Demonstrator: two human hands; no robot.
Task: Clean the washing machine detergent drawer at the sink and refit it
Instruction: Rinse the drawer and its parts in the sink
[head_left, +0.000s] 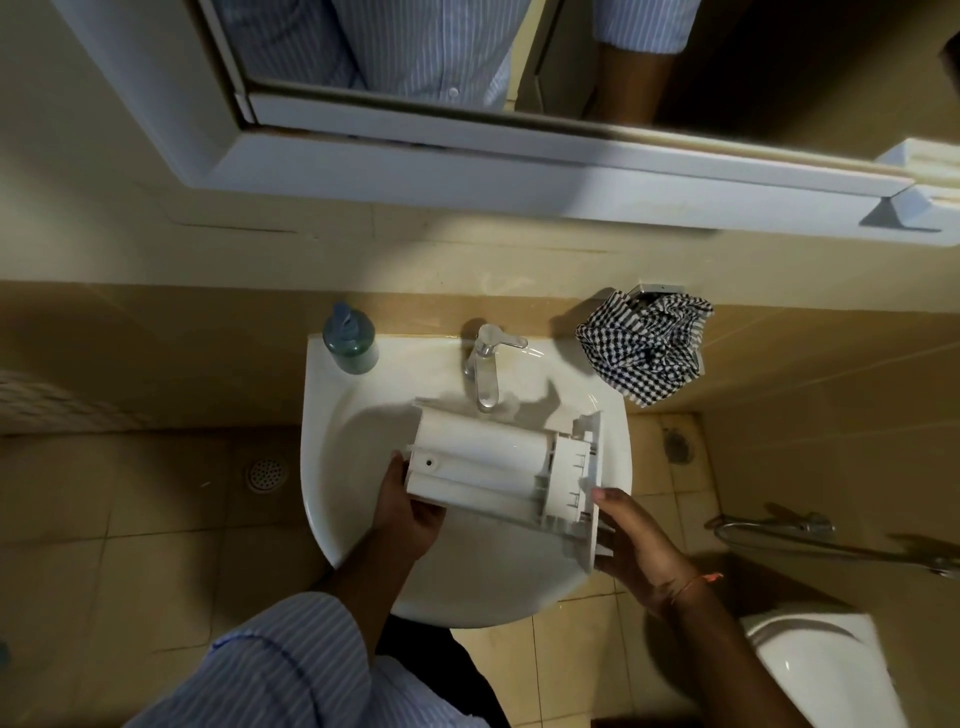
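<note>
The sink (332, 415) takes up most of what I see below me, and my detergent drawer (493, 462) lies across its basin, underside up, with the front panel to my right and the tap (485, 364) just behind it. I judge this is the rinsing step, so I should bring the drawer under the spout before opening the water, and tilt it so runoff drains into the basin. My right hand (631, 540) cups the front panel edge, fingers curled on it; my left hand (408, 512) grips the drawer's back end. The soap bottle (350, 338) stands on the rim's far left. A checked cloth (644, 348) hangs nearby for drying afterwards.
</note>
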